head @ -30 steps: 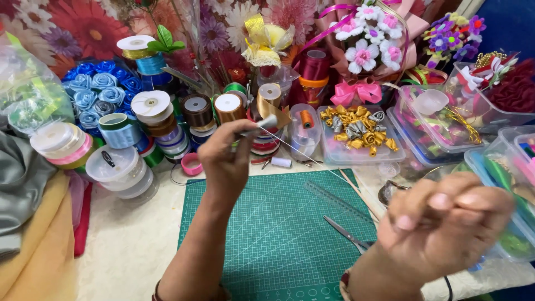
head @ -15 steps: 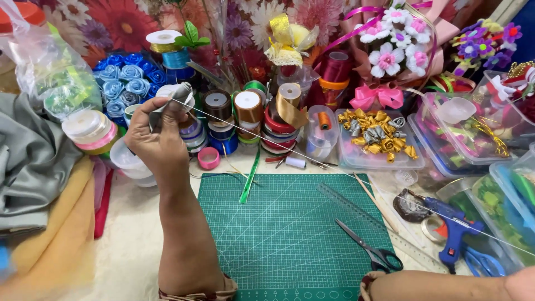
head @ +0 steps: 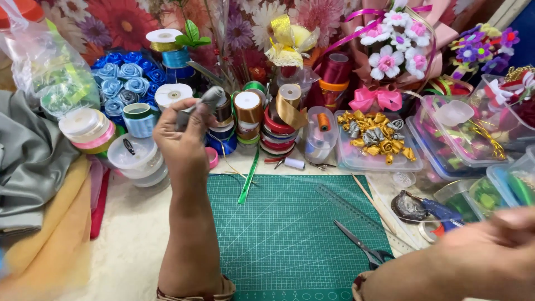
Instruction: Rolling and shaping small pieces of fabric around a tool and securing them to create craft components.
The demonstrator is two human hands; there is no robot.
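Note:
My left hand (head: 179,134) is raised over the far left corner of the green cutting mat (head: 290,234), in front of the stacked ribbon spools (head: 248,108). Its fingers pinch a small folded piece of grey ribbon (head: 207,101). My right hand (head: 493,253) is low at the right edge of the view, blurred, with the fingers curled; whether it holds anything is unclear. A pair of scissors (head: 365,248) lies on the mat near my right wrist.
A clear ruler (head: 348,207) and a green ribbon strip (head: 248,177) lie on the mat. A blue glue gun (head: 440,212) lies at the right. Clear boxes of bows (head: 370,139), blue ribbon roses (head: 120,78), grey cloth (head: 30,161) and artificial flowers crowd around.
My left hand moved left from the mat's far edge to the spools with the grey piece. My right hand dropped out of view, then came back at the lower right.

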